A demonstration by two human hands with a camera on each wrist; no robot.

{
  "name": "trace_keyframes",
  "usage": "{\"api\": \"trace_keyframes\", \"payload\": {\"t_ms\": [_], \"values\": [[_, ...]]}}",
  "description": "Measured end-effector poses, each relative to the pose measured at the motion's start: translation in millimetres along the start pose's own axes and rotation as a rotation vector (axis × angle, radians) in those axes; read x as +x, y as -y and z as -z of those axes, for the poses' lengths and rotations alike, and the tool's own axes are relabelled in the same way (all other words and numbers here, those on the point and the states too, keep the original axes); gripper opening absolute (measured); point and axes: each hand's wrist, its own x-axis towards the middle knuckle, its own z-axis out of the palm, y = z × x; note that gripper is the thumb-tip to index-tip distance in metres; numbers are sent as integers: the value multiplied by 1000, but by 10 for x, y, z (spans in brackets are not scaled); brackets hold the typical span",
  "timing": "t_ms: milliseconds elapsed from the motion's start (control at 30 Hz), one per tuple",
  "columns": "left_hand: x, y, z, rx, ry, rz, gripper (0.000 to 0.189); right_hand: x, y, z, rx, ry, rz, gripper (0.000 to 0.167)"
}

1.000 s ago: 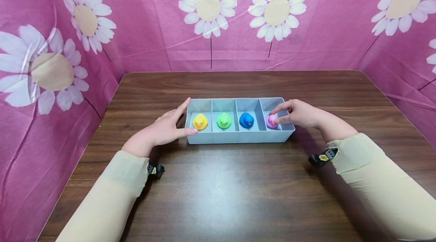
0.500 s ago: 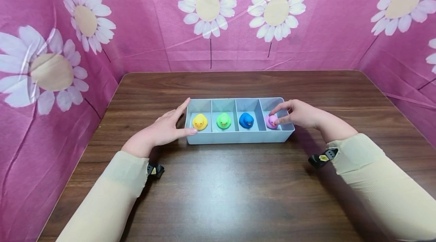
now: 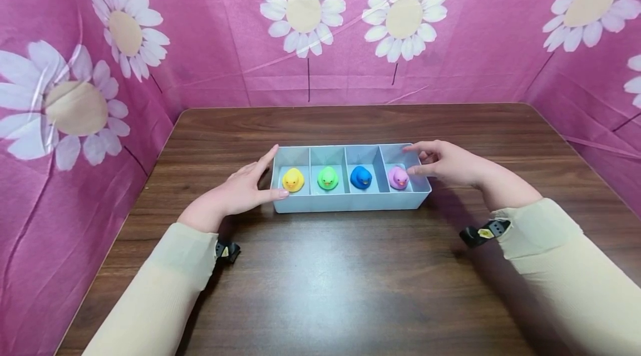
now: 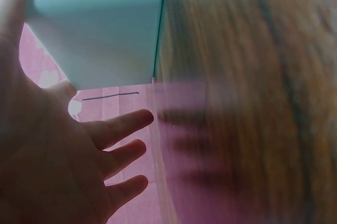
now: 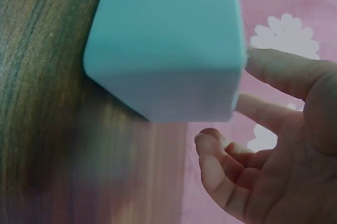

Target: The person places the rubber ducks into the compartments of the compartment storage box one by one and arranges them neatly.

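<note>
A pale blue tray (image 3: 350, 202) with a row of compartments stands on the table. From left to right it holds a yellow rubber duck (image 3: 292, 180), a green rubber duck (image 3: 328, 178), a blue rubber duck (image 3: 361, 177) and a pink rubber duck (image 3: 398, 178), each upright in its own compartment. My left hand (image 3: 243, 186) spans the tray's left end, thumb and index finger stretched to its corners; the left wrist view shows its other fingers straight and off the tray. Over the right end is my right hand (image 3: 448, 164), thumb and index finger parted, holding nothing, beside the pink duck.
The brown wood-grain table (image 3: 310, 283) extends around the tray. A pink cloth (image 3: 215, 28) printed with white daisies hangs behind and along the sides. Black camera straps (image 3: 484, 232) sit at the wrists under light sleeves.
My right hand has let go of the pink duck and drawn back up and to the right, its finger and thumb parting. My left hand stays at the tray's left end.
</note>
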Motion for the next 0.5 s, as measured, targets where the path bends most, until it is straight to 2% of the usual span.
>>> {"api": "trace_keyframes", "payload": {"t_ms": [200,333,500], "values": [[1,61,0,-14,3,13,104,-46,112,-19,-92,-48,100,52],[12,82,12,24,-5,11,105,-90,176,-68,-167,-94,83,54],[19,87,39,119,-26,-3,104,-149,207,-147,-266,-111,52,69]]}}
